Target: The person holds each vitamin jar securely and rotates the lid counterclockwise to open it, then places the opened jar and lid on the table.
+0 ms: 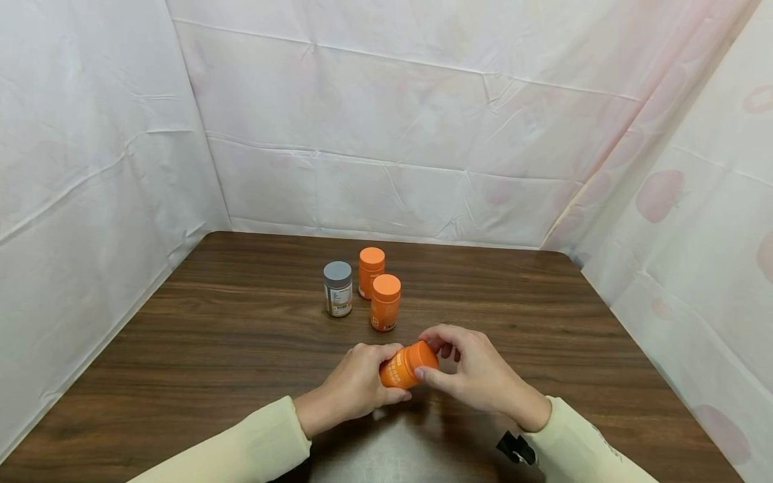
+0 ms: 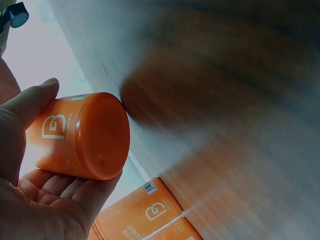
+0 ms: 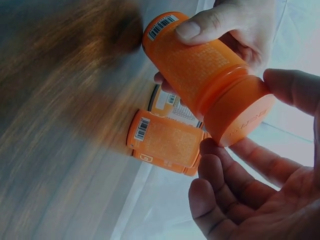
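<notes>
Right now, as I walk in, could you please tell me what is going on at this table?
A person is handling an orange bottle, tilted over the table. Their left grip holds its body, while the thumb and fingers of their right grip pinch its cap, which is on the bottle. Farther back, a second orange bottle, a third orange bottle and a grey-capped bottle stand upright.

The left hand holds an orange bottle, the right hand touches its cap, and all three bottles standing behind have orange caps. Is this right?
Not all three: the head view shows a grey cap on the leftmost standing bottle; the other two caps are orange. The left hand does hold an orange bottle, and the right hand touches its cap.
</notes>
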The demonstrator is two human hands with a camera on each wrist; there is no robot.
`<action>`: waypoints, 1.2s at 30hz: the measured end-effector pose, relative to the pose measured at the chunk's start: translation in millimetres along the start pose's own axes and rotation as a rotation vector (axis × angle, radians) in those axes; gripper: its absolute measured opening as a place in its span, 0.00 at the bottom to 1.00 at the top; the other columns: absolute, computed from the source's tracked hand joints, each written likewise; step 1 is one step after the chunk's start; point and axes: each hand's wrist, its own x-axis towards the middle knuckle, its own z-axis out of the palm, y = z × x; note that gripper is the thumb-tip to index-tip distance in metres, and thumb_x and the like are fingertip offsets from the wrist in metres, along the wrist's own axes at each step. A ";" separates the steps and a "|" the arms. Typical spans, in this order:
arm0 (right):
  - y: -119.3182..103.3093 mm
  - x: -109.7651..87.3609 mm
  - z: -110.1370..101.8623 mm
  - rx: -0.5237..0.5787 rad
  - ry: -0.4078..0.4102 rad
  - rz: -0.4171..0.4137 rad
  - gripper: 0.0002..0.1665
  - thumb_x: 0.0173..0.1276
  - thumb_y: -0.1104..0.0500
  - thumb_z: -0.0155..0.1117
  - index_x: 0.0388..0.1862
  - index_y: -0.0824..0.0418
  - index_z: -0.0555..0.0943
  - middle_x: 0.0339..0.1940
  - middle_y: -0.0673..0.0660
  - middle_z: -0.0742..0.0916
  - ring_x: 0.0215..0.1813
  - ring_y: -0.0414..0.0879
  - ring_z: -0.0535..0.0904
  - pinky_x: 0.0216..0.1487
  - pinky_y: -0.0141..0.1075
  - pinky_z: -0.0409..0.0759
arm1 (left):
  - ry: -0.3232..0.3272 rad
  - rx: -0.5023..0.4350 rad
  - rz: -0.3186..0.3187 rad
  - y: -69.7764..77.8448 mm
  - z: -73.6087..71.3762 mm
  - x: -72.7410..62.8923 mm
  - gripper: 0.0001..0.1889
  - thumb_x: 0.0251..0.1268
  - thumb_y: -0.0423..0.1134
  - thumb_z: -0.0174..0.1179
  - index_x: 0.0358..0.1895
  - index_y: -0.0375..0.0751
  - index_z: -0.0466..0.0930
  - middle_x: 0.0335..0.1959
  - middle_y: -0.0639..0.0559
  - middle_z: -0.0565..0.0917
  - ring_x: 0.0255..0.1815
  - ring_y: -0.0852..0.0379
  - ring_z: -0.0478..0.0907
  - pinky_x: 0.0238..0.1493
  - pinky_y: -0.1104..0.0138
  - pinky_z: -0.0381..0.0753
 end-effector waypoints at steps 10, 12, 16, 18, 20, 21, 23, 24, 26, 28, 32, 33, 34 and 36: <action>2.8 0.0 0.2 -0.013 0.026 -0.130 0.28 0.54 0.58 0.83 0.53 0.50 0.84 0.41 0.40 0.83 0.40 0.43 0.77 0.40 0.38 0.79 | 0.005 0.004 -0.004 0.1 -0.2 -0.1 0.21 0.50 0.44 0.82 0.47 0.55 0.84 0.32 0.65 0.82 0.31 0.68 0.78 0.34 0.71 0.78; 2.9 -0.3 -0.2 -0.017 0.029 -0.148 0.29 0.53 0.59 0.84 0.54 0.50 0.84 0.43 0.39 0.84 0.41 0.43 0.77 0.41 0.37 0.79 | 0.003 0.004 -0.006 0.1 -0.3 0.0 0.21 0.50 0.44 0.82 0.48 0.55 0.84 0.32 0.65 0.82 0.30 0.68 0.78 0.34 0.71 0.78; 3.1 -1.0 -1.4 -0.018 0.024 -0.171 0.31 0.52 0.62 0.83 0.55 0.50 0.83 0.48 0.38 0.84 0.44 0.40 0.77 0.44 0.38 0.79 | -0.003 0.000 -0.007 -0.1 -0.5 0.2 0.21 0.50 0.44 0.82 0.47 0.55 0.84 0.32 0.65 0.82 0.31 0.68 0.78 0.34 0.70 0.78; 3.2 -1.3 -1.9 -0.009 0.014 -0.179 0.31 0.52 0.63 0.83 0.56 0.49 0.83 0.50 0.38 0.84 0.47 0.39 0.78 0.46 0.41 0.80 | -0.006 -0.001 -0.007 -0.2 -0.6 0.2 0.21 0.50 0.44 0.82 0.47 0.55 0.84 0.33 0.65 0.82 0.31 0.68 0.78 0.35 0.70 0.78; 3.4 -1.2 -2.2 0.000 0.007 -0.191 0.33 0.51 0.65 0.83 0.56 0.49 0.83 0.52 0.39 0.84 0.50 0.40 0.79 0.47 0.43 0.81 | -0.007 0.002 -0.008 -0.2 -0.7 0.1 0.22 0.50 0.44 0.82 0.48 0.55 0.84 0.34 0.65 0.83 0.31 0.68 0.78 0.36 0.70 0.79; 3.5 -1.2 -2.3 0.005 0.005 -0.201 0.33 0.51 0.66 0.82 0.56 0.49 0.82 0.53 0.40 0.84 0.52 0.40 0.79 0.48 0.45 0.81 | -0.007 0.002 -0.009 -0.2 -0.7 0.1 0.22 0.50 0.44 0.82 0.49 0.54 0.84 0.34 0.65 0.83 0.32 0.68 0.78 0.36 0.70 0.79; 3.5 -1.2 -2.4 0.010 0.002 -0.220 0.35 0.50 0.68 0.82 0.56 0.48 0.82 0.54 0.41 0.84 0.54 0.41 0.78 0.49 0.46 0.81 | -0.008 0.003 -0.009 -0.2 -0.7 -0.1 0.23 0.50 0.44 0.82 0.49 0.54 0.84 0.35 0.65 0.83 0.32 0.68 0.78 0.36 0.70 0.79; 3.5 -1.1 -2.4 0.012 0.000 -0.229 0.35 0.49 0.69 0.82 0.56 0.48 0.82 0.54 0.42 0.84 0.55 0.41 0.78 0.49 0.47 0.82 | -0.009 0.002 -0.010 -0.2 -0.7 -0.2 0.23 0.50 0.44 0.82 0.50 0.54 0.84 0.35 0.65 0.83 0.32 0.68 0.78 0.37 0.70 0.79; 3.5 -0.7 -2.5 0.015 0.000 -0.242 0.37 0.47 0.71 0.81 0.56 0.49 0.82 0.54 0.42 0.83 0.56 0.41 0.78 0.50 0.47 0.82 | -0.010 0.001 -0.011 -0.1 -0.7 -0.3 0.23 0.50 0.44 0.82 0.50 0.54 0.84 0.35 0.65 0.83 0.33 0.68 0.79 0.37 0.70 0.79; 2.9 -0.6 -2.7 0.019 -0.001 -0.249 0.37 0.47 0.72 0.81 0.56 0.49 0.82 0.54 0.42 0.83 0.56 0.40 0.77 0.51 0.46 0.82 | -0.009 0.002 -0.009 -0.1 -0.7 -0.4 0.23 0.50 0.44 0.82 0.49 0.54 0.84 0.35 0.65 0.83 0.32 0.68 0.78 0.37 0.70 0.79; 1.0 -1.5 -2.5 0.029 0.000 -0.243 0.38 0.51 0.66 0.83 0.59 0.46 0.80 0.56 0.43 0.83 0.56 0.40 0.78 0.52 0.43 0.81 | -0.007 -0.003 -0.005 0.0 -0.8 -0.6 0.21 0.50 0.43 0.82 0.47 0.55 0.83 0.33 0.66 0.82 0.31 0.68 0.78 0.35 0.70 0.78; 0.7 -1.9 -2.4 0.030 0.004 -0.236 0.37 0.52 0.64 0.83 0.60 0.45 0.79 0.56 0.44 0.83 0.56 0.41 0.79 0.52 0.42 0.81 | -0.007 -0.006 -0.005 0.0 -0.8 -0.7 0.21 0.50 0.43 0.82 0.46 0.55 0.83 0.32 0.66 0.82 0.30 0.68 0.78 0.34 0.70 0.78; 0.3 -2.2 -2.2 0.031 0.010 -0.224 0.36 0.54 0.61 0.83 0.61 0.44 0.79 0.56 0.44 0.84 0.55 0.41 0.79 0.52 0.42 0.81 | -0.007 -0.007 -0.004 0.0 -0.8 -0.8 0.20 0.50 0.43 0.82 0.46 0.56 0.83 0.31 0.66 0.81 0.30 0.68 0.77 0.34 0.70 0.78; -0.1 -2.3 -1.7 0.025 0.028 -0.193 0.33 0.58 0.54 0.83 0.61 0.44 0.79 0.54 0.44 0.84 0.52 0.41 0.80 0.50 0.42 0.80 | -0.006 -0.011 -0.002 0.0 -0.9 -0.8 0.20 0.50 0.43 0.82 0.45 0.56 0.83 0.30 0.66 0.81 0.29 0.67 0.77 0.33 0.71 0.78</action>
